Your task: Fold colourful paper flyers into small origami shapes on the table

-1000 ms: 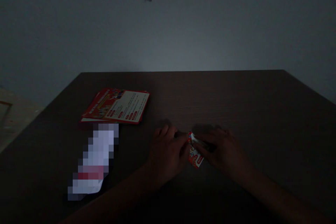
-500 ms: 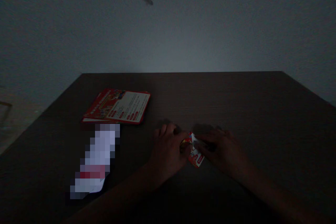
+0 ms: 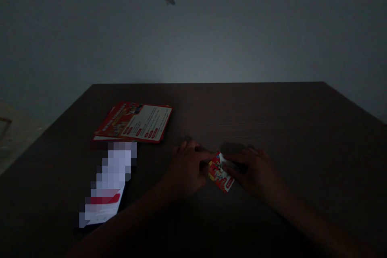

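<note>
Small card (image 3: 216, 171) between left hand (image 3: 185, 169) and right hand (image 3: 255, 169), lower centre of the frame.
It lies over the table (image 3: 256, 117), with the left hand on its left and the right hand on its right; the card stack (image 3: 136, 123) rests left of centre, the phone (image 3: 107, 209) just below it at lower left, and the wall (image 3: 242, 20) stands behind, filling the top.
</note>
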{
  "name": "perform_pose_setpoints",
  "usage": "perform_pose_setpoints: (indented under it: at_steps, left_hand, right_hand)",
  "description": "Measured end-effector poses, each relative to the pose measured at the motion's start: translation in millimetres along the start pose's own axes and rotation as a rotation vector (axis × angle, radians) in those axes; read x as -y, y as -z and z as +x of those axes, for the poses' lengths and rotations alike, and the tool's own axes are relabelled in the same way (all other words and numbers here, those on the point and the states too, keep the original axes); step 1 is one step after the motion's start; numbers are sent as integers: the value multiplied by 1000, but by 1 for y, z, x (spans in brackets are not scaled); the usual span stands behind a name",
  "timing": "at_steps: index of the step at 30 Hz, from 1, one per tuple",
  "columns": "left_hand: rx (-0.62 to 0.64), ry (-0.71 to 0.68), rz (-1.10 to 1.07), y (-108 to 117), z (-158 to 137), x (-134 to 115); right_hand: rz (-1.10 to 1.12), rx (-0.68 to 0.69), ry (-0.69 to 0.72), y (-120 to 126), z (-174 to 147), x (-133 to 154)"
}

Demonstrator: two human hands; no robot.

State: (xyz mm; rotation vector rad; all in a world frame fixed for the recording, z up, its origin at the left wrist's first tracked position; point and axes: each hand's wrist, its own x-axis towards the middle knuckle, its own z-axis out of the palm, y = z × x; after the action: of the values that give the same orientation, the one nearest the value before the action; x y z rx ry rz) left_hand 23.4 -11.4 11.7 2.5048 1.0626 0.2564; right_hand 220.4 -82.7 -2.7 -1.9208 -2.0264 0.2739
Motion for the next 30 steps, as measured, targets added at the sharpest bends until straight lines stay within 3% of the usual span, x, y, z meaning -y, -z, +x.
perform_pose_setpoints:
  at_steps: [9, 14, 19, 25, 30]
  left_hand:
    - [112, -52, 31, 2, 4, 14]
    - [29, -145, -7, 3, -10, -9]
    - [95, -334, 53, -4, -22, -27]
    - [162, -318, 144, -8, -24, -25]
    - [118, -327, 174, -12, -27, -24]
  right_hand:
    - [14, -3, 5, -1, 1, 1]
    - [8, 16, -9, 2, 1, 2]
    - [15, 33, -7, 4, 1, 4]
    - [44, 50, -12, 5, 2, 1]
    - [105, 71, 11, 6, 2, -1]
